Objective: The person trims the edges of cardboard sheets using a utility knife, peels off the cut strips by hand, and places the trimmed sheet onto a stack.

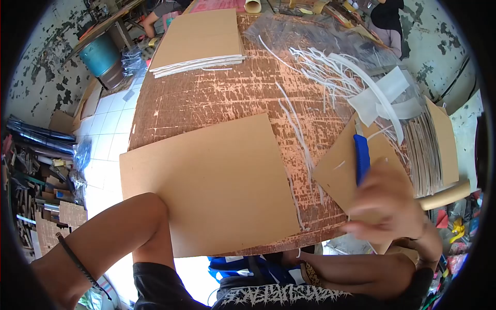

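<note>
My right hand [387,206], smeared by motion, is over a tan cardboard piece [336,173] at the right of the table. Its fingers are too blurred to read. Beside it is a blue utility knife [361,157] with its blade pointing away from me. The knife looks sharp while the hand is blurred; I cannot tell whether they touch. A large tan cardboard sheet [222,186] lies flat in front of me. My bent left arm, with a dark bracelet [77,263] at the wrist, reaches over its left edge. My left hand is outside the picture.
A stack of cardboard sheets [199,39] sits at the far left. White strips [325,72] and clear plastic [356,44] lie at the back right. More stacked boards [426,150] stand right. Narrow offcuts [297,129] lie mid-table. Other people are partly visible behind.
</note>
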The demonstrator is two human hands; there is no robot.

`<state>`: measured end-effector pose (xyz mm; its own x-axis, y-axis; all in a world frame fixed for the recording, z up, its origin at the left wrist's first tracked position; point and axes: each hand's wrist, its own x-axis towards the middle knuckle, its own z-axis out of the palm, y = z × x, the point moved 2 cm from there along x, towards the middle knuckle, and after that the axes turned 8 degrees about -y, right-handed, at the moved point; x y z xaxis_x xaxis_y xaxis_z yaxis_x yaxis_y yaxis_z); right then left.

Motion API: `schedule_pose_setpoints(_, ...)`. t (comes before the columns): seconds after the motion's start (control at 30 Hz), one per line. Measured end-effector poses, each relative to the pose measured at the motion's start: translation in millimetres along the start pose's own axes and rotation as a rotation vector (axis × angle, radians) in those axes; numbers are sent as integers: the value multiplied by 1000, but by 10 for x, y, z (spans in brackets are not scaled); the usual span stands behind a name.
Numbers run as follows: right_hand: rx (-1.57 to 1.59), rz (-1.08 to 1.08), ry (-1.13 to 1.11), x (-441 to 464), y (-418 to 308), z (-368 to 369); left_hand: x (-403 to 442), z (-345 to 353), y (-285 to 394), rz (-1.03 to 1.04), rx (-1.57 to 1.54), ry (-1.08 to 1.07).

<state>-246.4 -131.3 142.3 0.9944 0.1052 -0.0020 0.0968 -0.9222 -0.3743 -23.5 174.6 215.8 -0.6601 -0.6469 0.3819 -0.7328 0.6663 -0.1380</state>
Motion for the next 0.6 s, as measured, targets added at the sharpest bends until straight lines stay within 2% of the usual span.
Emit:
schedule_pose_setpoints(0.1, -120, -168, -21, 96, 45, 600, 14, -6, -18, 10, -28, -4)
schedule_pose_setpoints(0.3, -196, -35, -55, 65, 127, 961, 40, 9, -32, 40, -48, -8)
schedule_pose_setpoints(0.6, -144, -25, -107, 122, 162, 1046, 50, -8, -37, 70, -90, -20)
